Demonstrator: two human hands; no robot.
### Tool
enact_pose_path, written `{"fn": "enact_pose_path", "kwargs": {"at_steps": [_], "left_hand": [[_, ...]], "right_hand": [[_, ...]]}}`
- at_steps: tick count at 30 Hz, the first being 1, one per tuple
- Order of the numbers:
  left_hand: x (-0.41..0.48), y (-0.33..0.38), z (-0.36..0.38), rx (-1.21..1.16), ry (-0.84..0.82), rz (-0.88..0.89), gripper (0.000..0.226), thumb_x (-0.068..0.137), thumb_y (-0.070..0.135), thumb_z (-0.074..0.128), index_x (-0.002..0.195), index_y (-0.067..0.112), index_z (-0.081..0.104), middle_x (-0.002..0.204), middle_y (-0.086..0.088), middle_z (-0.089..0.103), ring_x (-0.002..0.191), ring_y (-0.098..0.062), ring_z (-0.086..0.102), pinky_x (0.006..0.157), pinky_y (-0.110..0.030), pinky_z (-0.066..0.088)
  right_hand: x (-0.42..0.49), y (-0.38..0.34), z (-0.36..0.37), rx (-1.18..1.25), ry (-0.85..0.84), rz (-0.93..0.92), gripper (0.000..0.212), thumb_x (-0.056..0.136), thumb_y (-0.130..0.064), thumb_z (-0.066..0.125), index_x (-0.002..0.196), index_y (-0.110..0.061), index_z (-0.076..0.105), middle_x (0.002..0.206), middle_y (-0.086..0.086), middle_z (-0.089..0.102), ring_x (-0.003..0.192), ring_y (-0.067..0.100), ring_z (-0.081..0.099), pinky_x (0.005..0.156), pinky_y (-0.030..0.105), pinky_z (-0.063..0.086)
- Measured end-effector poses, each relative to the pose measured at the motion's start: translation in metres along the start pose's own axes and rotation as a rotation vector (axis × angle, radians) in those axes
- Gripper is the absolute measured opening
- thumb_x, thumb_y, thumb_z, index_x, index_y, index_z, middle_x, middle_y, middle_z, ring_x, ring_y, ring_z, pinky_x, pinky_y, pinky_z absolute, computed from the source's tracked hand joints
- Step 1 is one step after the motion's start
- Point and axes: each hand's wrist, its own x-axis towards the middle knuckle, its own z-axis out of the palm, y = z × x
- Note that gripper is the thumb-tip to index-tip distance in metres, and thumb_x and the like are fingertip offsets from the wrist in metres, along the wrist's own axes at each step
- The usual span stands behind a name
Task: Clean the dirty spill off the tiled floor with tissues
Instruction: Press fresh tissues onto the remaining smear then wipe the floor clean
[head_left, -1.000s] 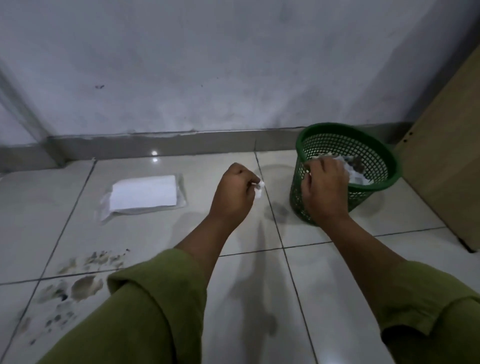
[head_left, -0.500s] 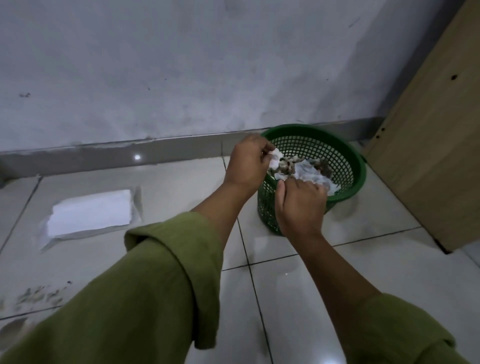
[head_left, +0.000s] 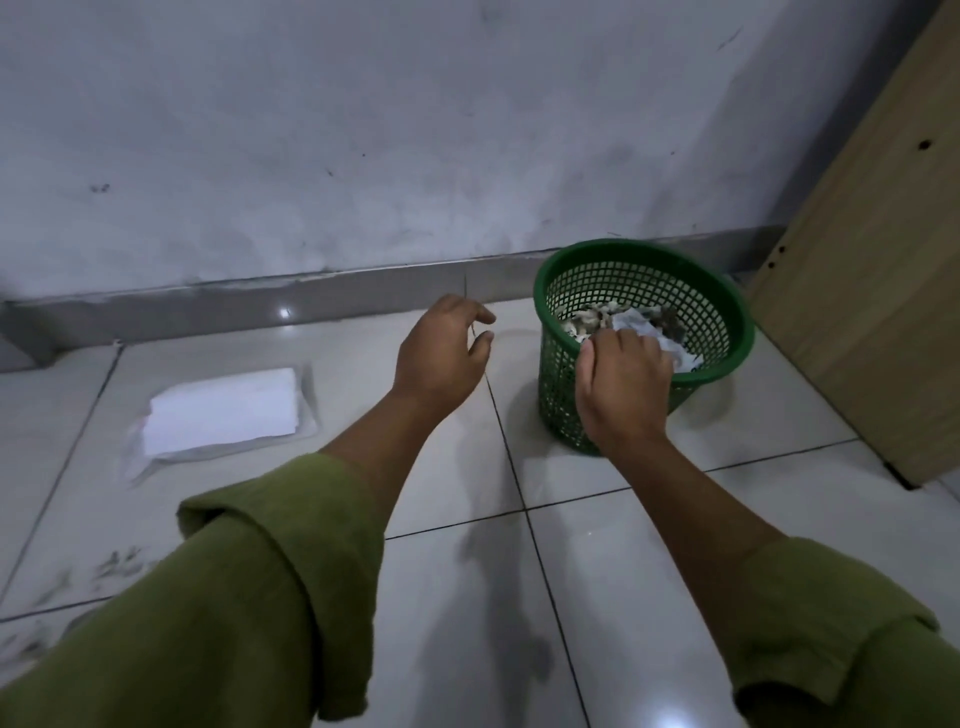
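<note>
1. Spill marks (head_left: 117, 564), dark and smeared, lie on the tiled floor (head_left: 649, 571) at the lower left, partly hidden by the left sleeve (head_left: 234, 597).
2. A grey wall (head_left: 363, 130) rises behind the floor, and a wooden panel (head_left: 872, 286) stands at the right.
3. The green basket (head_left: 644, 245) sits upright on the floor, near the wall and just beside the panel.
4. A stack of clean tissues (head_left: 223, 410) lies flat in its clear wrapper on the floor, well left of the basket.
5. The left hand (head_left: 441, 353) hangs in the air between the stack and the basket, with fingers loose and spread and nothing in them.
6. The right hand (head_left: 621, 384) reaches over the basket's near rim. Its fingertips are hidden among the tissues, so I cannot tell whether it grips anything.
7. Crumpled, soiled tissues (head_left: 644, 325) fill the basket.
</note>
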Motion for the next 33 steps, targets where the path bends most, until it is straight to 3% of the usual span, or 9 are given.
{"fn": "enact_pose_path", "kwargs": {"at_steps": [6, 11, 22, 30, 33], "left_hand": [[-0.051, -0.04, -0.052, 0.066, -0.046, -0.091, 0.024, 0.089, 0.022, 0.057, 0.111, 0.016, 0.062, 0.116, -0.004, 0.06, 0.106, -0.021, 0.057, 0.088, -0.031, 0.046], [-0.105, -0.09, -0.099, 0.145, -0.099, -0.188, 0.028, 0.089, 0.025, 0.055, 0.116, 0.016, 0.058, 0.122, -0.004, 0.058, 0.112, -0.021, 0.054, 0.091, -0.033, 0.043], [-0.187, -0.231, -0.169, 0.238, -0.235, -0.386, 0.036, 0.088, 0.026, 0.057, 0.121, 0.014, 0.054, 0.129, -0.008, 0.053, 0.118, -0.024, 0.05, 0.098, -0.037, 0.042], [-0.181, -0.288, -0.161, 0.204, -0.219, -0.445, 0.038, 0.086, 0.019, 0.06, 0.122, 0.01, 0.054, 0.129, -0.013, 0.052, 0.116, -0.03, 0.051, 0.097, -0.04, 0.044], [-0.169, -0.307, -0.152, 0.182, -0.186, -0.461, 0.042, 0.085, 0.015, 0.06, 0.125, 0.006, 0.052, 0.129, -0.016, 0.051, 0.117, -0.033, 0.05, 0.097, -0.042, 0.043]], "right_hand": [[-0.013, -0.06, -0.011, 0.103, 0.012, -0.139, 0.028, 0.088, -0.024, 0.038, 0.101, -0.006, 0.056, 0.104, 0.017, 0.056, 0.099, 0.032, 0.048, 0.089, 0.044, 0.036], [-0.049, -0.134, -0.003, 0.206, -0.047, -0.261, 0.025, 0.086, -0.018, 0.046, 0.101, -0.003, 0.06, 0.1, 0.018, 0.06, 0.091, 0.035, 0.053, 0.082, 0.042, 0.039], [-0.133, -0.255, 0.042, 0.226, -0.373, -0.274, 0.025, 0.091, -0.018, 0.046, 0.109, -0.005, 0.056, 0.109, 0.015, 0.058, 0.099, 0.033, 0.052, 0.085, 0.041, 0.038], [-0.144, -0.279, 0.096, 0.152, -0.704, -0.229, 0.038, 0.092, -0.02, 0.044, 0.127, -0.006, 0.044, 0.131, 0.013, 0.047, 0.119, 0.03, 0.043, 0.096, 0.039, 0.037], [-0.137, -0.284, 0.117, 0.195, -0.796, -0.223, 0.046, 0.092, -0.018, 0.045, 0.135, -0.004, 0.036, 0.146, 0.015, 0.033, 0.134, 0.029, 0.031, 0.106, 0.038, 0.03]]}}
